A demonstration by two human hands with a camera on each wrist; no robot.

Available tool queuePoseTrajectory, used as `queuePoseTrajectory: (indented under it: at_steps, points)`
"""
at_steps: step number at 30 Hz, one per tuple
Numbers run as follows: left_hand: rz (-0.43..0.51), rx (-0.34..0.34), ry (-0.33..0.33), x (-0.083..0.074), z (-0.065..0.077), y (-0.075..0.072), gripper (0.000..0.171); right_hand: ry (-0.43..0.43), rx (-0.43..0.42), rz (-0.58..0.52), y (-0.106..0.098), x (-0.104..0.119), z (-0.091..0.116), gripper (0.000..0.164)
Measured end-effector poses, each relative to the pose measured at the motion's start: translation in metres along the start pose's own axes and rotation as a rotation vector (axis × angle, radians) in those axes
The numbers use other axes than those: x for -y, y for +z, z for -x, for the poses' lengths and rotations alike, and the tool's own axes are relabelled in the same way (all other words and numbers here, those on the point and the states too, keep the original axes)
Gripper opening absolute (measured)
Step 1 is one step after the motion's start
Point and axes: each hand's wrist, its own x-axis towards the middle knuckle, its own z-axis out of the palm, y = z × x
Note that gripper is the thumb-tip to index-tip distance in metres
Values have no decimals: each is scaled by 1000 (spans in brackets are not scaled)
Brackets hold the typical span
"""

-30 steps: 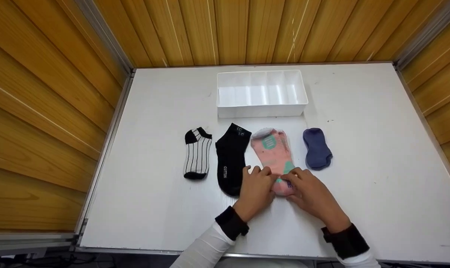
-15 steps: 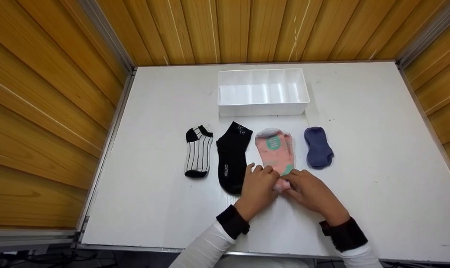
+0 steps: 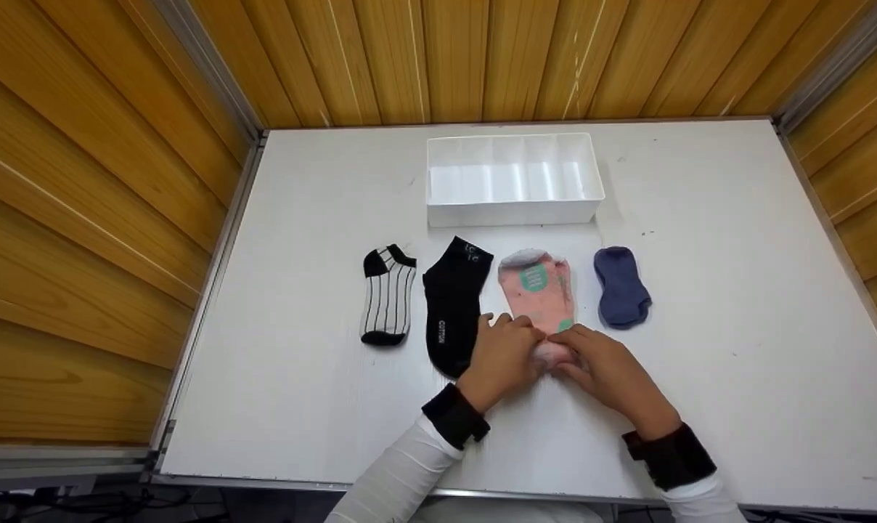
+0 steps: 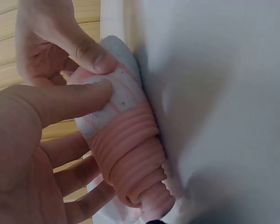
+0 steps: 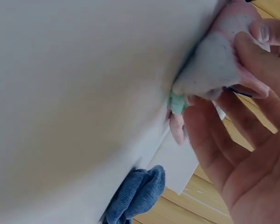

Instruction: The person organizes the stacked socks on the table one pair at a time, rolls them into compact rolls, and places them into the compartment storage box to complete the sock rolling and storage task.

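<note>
A pink sock (image 3: pixel 536 290) with green patches lies on the white table, its cuff pointing away from me. At its near end, my left hand (image 3: pixel 502 357) and right hand (image 3: pixel 607 372) both pinch the fabric, which is folded over on itself. The left wrist view has the left thumb (image 4: pixel 79 100) pressing the whitish part of the bundled sock (image 4: pixel 130 144), beside the other hand's thumb. In the right wrist view, the right thumb (image 5: pixel 261 58) lies on the bundle with fingers beneath. Close to my left hand lies a black sock (image 3: pixel 454 312).
A striped black-and-white sock (image 3: pixel 388 298) lies at the left, and a small blue-purple sock (image 3: pixel 621 288) at the right. Behind them stands a white divided box (image 3: pixel 515 213). Wood-patterned walls (image 3: pixel 453 62) border the table's back and sides.
The pink sock's near end has been folded over between both hands, hiding the dark lettering there. The hands have shifted only slightly; the other socks and the box have stayed put.
</note>
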Motion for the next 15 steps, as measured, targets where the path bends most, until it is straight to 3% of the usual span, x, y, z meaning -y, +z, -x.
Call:
queuePoseTrajectory:
  at_steps: [8, 12, 15]
  points:
    - [-85, -112, 7, -4, 7, 12, 40, 116, 108, -178, -8, -8, -10, 31]
    - [-81, -102, -11, -4, 3, 14, 32, 137, 106, -167, -8, -5, -10, 34]
    - [-46, -42, -32, 0, -1, 12, 33, 115, 99, -87, -3, 2, -9, 49]
